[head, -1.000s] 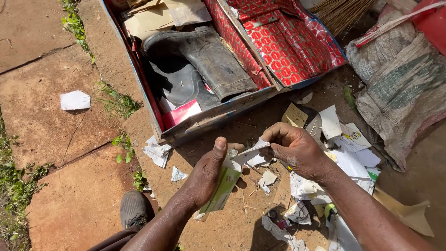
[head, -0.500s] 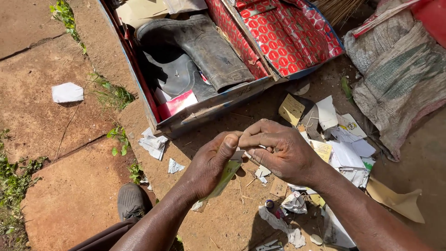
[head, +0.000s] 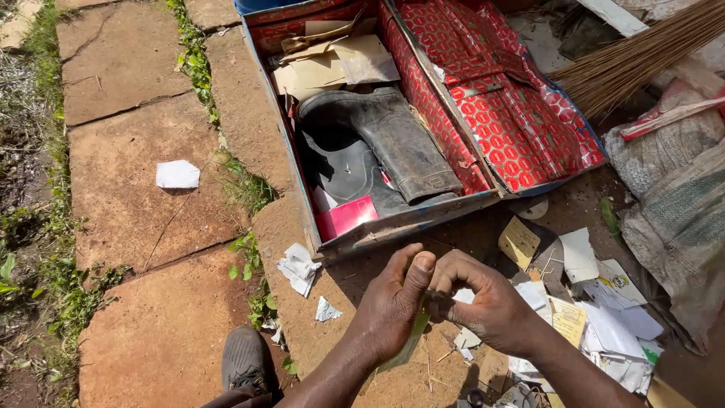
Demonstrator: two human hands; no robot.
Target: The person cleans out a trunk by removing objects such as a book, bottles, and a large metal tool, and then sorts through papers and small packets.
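Note:
My left hand (head: 393, 306) and my right hand (head: 487, 302) meet in front of me, low in the head view. Both pinch a small piece of paper (head: 411, 344), pale green and mostly hidden under the fingers. The fingers of both hands are closed on it, thumbs touching. Just beyond the hands lies an open metal trunk (head: 317, 227) lined in red patterned paper, holding black rubber boots (head: 393, 147), a pink card and brown envelopes.
Torn paper scraps (head: 596, 317) litter the ground to the right. A white scrap (head: 177, 174) lies on the stone paving at left. My shoe (head: 245, 359) shows below. Sacks (head: 680, 211) and a broom (head: 627, 68) sit at right.
My hands have come together, from apart to closed on the paper. The view has shifted so the trunk appears lower and fuller in frame.

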